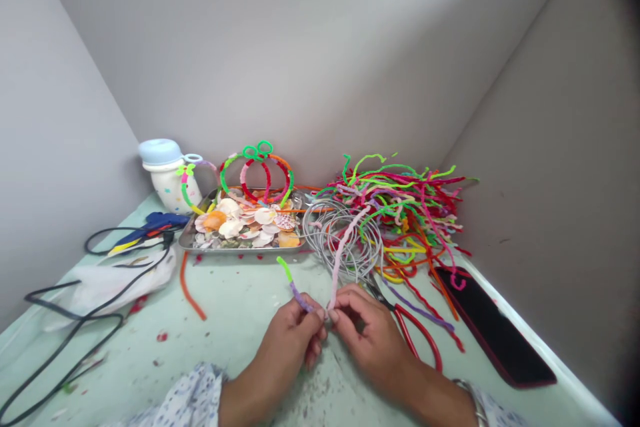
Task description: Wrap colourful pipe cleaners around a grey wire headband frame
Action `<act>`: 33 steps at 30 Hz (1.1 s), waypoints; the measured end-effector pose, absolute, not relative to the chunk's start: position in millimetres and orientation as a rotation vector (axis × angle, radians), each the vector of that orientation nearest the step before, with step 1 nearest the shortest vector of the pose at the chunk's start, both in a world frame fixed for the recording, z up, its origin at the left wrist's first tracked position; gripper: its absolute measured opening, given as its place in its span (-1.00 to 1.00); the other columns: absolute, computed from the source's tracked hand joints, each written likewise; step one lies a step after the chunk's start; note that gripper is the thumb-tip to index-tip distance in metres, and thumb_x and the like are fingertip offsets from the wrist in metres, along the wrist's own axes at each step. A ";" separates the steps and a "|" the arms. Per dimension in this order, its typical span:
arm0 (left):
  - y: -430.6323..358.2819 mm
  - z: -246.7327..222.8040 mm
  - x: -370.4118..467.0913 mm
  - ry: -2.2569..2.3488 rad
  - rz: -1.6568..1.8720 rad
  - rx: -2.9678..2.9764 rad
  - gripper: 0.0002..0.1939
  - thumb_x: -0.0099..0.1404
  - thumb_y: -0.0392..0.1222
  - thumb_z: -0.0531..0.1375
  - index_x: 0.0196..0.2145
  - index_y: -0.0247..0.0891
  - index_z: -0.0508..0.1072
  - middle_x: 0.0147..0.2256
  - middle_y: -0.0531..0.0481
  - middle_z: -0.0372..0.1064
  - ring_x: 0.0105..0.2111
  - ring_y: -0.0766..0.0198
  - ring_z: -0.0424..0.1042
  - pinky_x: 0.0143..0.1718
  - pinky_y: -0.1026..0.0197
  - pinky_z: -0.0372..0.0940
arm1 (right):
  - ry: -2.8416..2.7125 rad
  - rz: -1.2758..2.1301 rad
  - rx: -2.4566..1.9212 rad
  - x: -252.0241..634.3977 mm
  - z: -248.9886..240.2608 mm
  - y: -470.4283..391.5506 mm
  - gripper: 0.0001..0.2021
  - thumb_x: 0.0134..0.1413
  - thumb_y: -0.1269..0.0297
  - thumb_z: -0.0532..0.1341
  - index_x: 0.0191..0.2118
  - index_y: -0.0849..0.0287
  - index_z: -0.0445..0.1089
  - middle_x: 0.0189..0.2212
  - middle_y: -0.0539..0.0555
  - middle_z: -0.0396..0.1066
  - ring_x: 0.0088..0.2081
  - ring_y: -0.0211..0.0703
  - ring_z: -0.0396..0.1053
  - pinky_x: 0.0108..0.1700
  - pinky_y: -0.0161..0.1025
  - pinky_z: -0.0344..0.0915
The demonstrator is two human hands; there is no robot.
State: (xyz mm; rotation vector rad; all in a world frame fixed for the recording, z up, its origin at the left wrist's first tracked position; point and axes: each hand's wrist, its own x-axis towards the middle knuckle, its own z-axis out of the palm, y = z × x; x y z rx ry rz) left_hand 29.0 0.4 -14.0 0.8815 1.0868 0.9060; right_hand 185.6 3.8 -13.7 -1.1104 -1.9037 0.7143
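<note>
Quickly, left to right: black cable [87, 317] loops over a crumpled plastic bag [123, 283], blue glue gun [163, 220] by it. White bottle [173, 187] with blue cap stands behind. Orange pipe cleaner [186, 283] lies on the bench [235, 293], just in front of a metal tray [240, 251] of seashells [231, 227]; multicolour fuzzy rings [291, 180] stand at the tray's back.

Front centre, just above the bench: left hand [290, 333] pinches a purple-and-lime pipe cleaner [295, 291], thumb against fingers. Right hand [373, 333] pinches the low end of a pale pink pipe cleaner [341, 250], which sticks up past a grey wire coil [320, 240]. Fingertips nearly meet; can't tell if the two pieces join, fingers hide it.

Both pieces look very light, soft outside, bendy but likely shape-holding, hardly slippery. Best grip is probably thumb and forefinger close to the meeting ends; hard squeezing may flatten the fuzz.

Further right: pipe-cleaner heap [405, 193], red-handled pliers [424, 330] partly behind the right hand, black phone [493, 327] near the bench's edge.
</note>
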 end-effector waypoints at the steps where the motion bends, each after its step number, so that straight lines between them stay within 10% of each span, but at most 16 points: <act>1: 0.1 -14.0 29.0 1.093 0.907 0.889 -0.68 0.06 0.02 0.27 -0.49 -0.26 0.27 -0.65 0.16 0.23 -0.75 0.48 0.13 -0.73 0.38 0.04 | -1.902 0.707 -1.124 185.6 -13.8 3.8 -0.90 0.19 0.45 0.14 -0.33 0.15 0.38 -0.38 0.02 0.35 -0.32 -0.19 0.33 -0.26 -0.27 0.24; 19: -6.5 -20.5 28.8 1.180 0.887 1.146 -0.81 0.27 -0.09 0.10 -0.43 -0.23 0.23 -0.66 0.22 0.10 -0.72 0.45 0.06 -0.68 0.37 0.01 | -1.855 0.891 -1.212 185.8 -10.8 2.5 -0.85 0.19 0.42 0.17 -0.40 0.15 0.41 -0.48 -0.05 0.32 -0.42 -0.23 0.28 -0.35 -0.31 0.19; 33: -4.1 -21.7 28.2 1.098 0.925 1.014 -0.74 0.17 -0.02 0.20 -0.48 -0.22 0.24 -0.70 0.22 0.12 -0.76 0.46 0.09 -0.74 0.40 0.08 | -1.850 0.532 -1.043 189.6 -14.8 -0.7 -0.80 0.21 0.43 0.16 -0.09 0.10 0.41 -0.18 0.08 0.38 -0.21 -0.18 0.38 -0.20 -0.28 0.32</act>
